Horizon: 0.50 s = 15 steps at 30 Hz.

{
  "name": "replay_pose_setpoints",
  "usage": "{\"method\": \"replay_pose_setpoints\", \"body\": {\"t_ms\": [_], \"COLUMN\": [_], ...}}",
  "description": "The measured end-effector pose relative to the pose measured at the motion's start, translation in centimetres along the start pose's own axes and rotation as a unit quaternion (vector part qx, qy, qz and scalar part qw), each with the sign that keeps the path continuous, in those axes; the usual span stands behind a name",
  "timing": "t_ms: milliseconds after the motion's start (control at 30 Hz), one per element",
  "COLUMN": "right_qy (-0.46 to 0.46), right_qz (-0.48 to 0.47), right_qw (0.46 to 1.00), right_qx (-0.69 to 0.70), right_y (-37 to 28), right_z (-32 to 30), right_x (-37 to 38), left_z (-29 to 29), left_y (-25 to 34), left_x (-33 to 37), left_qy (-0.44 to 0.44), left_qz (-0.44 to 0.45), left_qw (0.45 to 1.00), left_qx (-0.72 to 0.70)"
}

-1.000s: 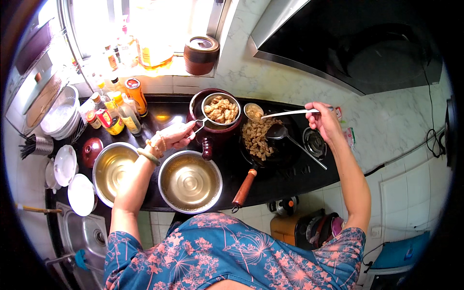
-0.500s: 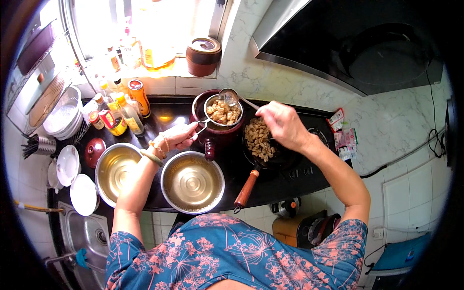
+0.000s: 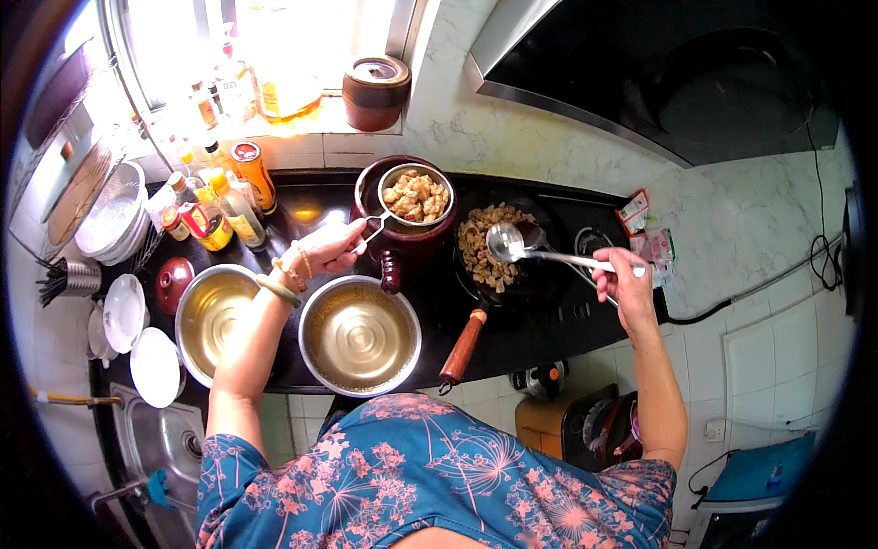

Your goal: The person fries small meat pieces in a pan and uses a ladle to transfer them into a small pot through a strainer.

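My left hand (image 3: 331, 245) is closed around the thin wire handle of a strainer (image 3: 384, 220). Brown chunks of food (image 3: 416, 196) fill the strainer, which is over the mouth of a dark red clay pot (image 3: 368, 192); whether it rests on the rim I cannot tell. On the right, my right hand (image 3: 624, 284) grips the pale handle of a ladle (image 3: 505, 242). Its bowl hangs above a dark pan (image 3: 540, 297) with a wooden handle, holding more brown pieces (image 3: 482, 258). A second metal utensil's shaft lies close under the ladle; its kind is unclear.
Two metal basins of yellowish liquid, a right basin (image 3: 359, 336) and a left basin (image 3: 187, 320), stand near the counter's front. Bottles (image 3: 219, 206), white bowls (image 3: 155, 366) and a red lid (image 3: 176, 285) crowd the left. A range hood (image 3: 585, 137) overhangs the right side.
My right hand has moved right and toward me, carrying the ladle from above the strainer to above the pan. My left hand still holds the strainer over the pot.
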State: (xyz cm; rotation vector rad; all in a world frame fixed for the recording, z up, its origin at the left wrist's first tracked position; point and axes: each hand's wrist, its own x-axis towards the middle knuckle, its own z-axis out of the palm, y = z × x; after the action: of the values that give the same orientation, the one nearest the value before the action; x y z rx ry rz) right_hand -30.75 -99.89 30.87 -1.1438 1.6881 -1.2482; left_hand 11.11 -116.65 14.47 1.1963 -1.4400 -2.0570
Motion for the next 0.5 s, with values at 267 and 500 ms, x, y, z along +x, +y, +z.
{"method": "replay_pose_setpoints", "body": {"t_ms": [267, 500], "right_qy": [0.114, 0.044], "right_qz": [0.023, -0.254], "right_qw": [0.985, 0.884], "right_qx": [-0.13, -0.391], "right_y": [10.5, 14.3], "right_z": [-2.4, -0.2], "right_x": [-0.5, 0.2], "left_z": [-0.3, -0.2], "left_y": [-0.1, 0.1], "left_x": [0.5, 0.5], "left_qy": [-0.003, 0.011], "left_qz": [-0.029, -0.033], "left_qw": [0.999, 0.999], "left_qx": [-0.014, 0.022]}}
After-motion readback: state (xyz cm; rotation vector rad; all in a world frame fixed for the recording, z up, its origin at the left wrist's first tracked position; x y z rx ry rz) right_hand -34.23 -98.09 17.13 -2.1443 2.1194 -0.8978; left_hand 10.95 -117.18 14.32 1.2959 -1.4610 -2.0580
